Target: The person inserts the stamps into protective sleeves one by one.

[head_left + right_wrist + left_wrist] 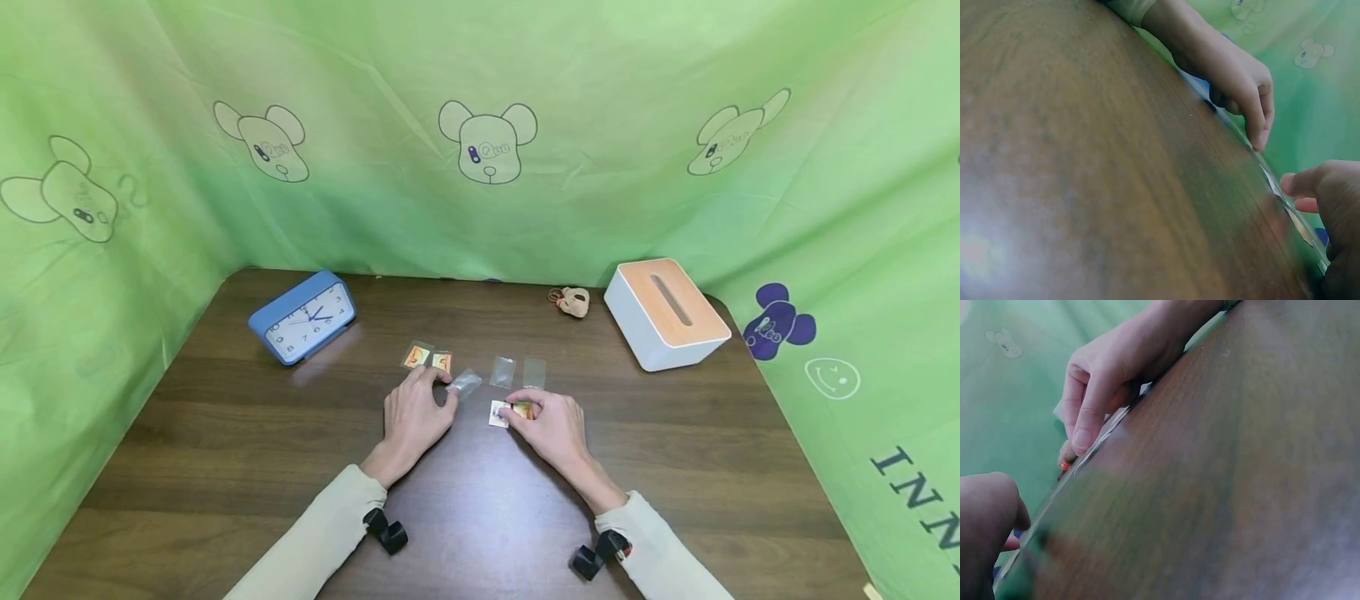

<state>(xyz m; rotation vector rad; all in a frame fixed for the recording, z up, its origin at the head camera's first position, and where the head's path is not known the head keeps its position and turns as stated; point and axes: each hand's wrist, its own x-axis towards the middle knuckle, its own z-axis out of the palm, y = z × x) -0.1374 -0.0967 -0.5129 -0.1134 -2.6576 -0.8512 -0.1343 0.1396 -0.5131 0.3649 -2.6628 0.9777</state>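
In the head view my left hand (415, 414) pinches the near corner of a crinkled clear plastic sleeve (468, 384) between thumb and forefinger. Two sleeved picture cards (417, 355) lie just beyond its knuckles. My right hand (553, 427) has thumb and forefinger bent over a small white-edged card (497, 415), pinching at its right edge. An orange picture card (523, 410) is partly hidden under those fingers. Two flat clear sleeves (534, 373) lie side by side beyond the right hand. Both wrist views show the hands low over the tabletop, fingertips down.
A blue clock (303, 318) stands at the back left of the wooden table (262, 500). At the back right sits a white tissue box (667, 317) with a wood-look lid, beside a small beige object (574, 302) with a cord. Green printed cloth (375, 208) encloses the table's back and sides.
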